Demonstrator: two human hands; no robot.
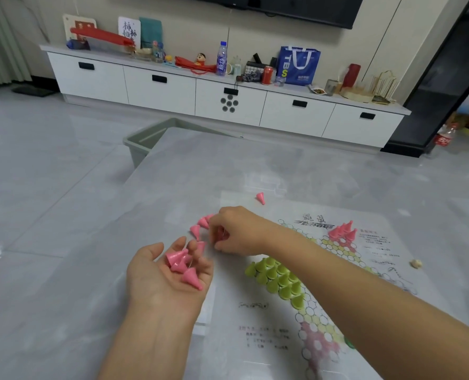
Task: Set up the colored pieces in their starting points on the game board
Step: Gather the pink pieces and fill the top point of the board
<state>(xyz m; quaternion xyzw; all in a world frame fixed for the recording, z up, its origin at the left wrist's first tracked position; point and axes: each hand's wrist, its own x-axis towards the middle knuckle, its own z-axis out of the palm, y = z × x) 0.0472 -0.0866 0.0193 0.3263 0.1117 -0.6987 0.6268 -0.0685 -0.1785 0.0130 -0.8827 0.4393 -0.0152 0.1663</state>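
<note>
On the grey table (255, 165), the game board (370, 272) runs off the bottom edge, my flat left hand (167, 272) cups pink pieces (182, 263), and my right hand (236, 231) pinches one half-hidden near the board's left edge.

Bare table (255, 165) lies open beyond the right hand (236, 231); loose pink cones (200, 226) crowd its fingertips, green cones (277, 281) block beneath its forearm.

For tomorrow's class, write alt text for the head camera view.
A person's left hand cups pink cone pieces palm up while the right hand picks loose pink ones off a grey table. On the game board, green pieces fill one corner.
</note>
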